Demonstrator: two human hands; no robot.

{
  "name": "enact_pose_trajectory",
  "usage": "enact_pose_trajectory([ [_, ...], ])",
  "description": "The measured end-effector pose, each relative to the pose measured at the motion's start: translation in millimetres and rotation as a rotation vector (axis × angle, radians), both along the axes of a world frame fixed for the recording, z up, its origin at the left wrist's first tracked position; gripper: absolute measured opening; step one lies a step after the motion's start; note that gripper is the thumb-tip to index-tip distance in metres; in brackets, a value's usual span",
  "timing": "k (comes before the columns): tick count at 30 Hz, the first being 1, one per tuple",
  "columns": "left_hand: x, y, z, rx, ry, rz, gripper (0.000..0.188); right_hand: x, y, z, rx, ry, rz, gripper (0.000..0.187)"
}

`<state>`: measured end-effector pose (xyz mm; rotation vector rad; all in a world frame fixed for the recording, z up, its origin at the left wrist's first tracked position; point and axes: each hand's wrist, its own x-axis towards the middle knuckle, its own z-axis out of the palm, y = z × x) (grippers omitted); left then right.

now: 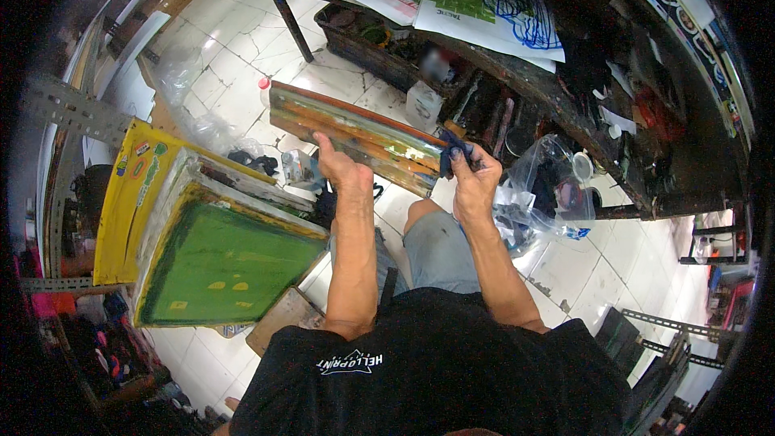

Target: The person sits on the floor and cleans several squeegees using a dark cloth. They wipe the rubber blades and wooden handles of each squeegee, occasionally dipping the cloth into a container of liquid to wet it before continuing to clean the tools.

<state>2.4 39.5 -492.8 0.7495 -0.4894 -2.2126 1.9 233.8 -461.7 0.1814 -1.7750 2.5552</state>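
Observation:
A long, flat screen-printing squeegee (355,133), smeared with orange, yellow and white paint, is held up slantwise in front of me above the floor. My left hand (343,168) grips its near edge, thumb on the face and the other fingers hidden underneath. At the squeegee's right end, my right hand (478,173) pinches a dark blue rag (452,153) against it. Dark stains mark the fingers of that hand. To the left of my left forearm leans a printing screen (234,262) with green mesh, in front of a yellow-framed screen (121,218).
A dark workbench (517,64) with stained paper sheets (476,12) runs across the far right. Below it sits a black crate (367,44) of containers. A clear plastic bag (557,194) with dark scraps lies right of my right hand. White cracked tiles (250,40) cover the floor.

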Motion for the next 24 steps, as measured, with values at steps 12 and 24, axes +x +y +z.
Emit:
enact_pose_trajectory([
  [12, 5.3, 9.0, 18.6, -0.322, -0.096, 0.035, 0.053, -9.0, 35.4, 37.1, 0.647, 0.561, 0.037, 0.024],
  [24, 14.9, 20.2, 44.6, -0.349, -0.092, -0.065, 0.034, -1.8, 35.6, 23.4, 0.839, 0.786, 0.108, 0.02],
])
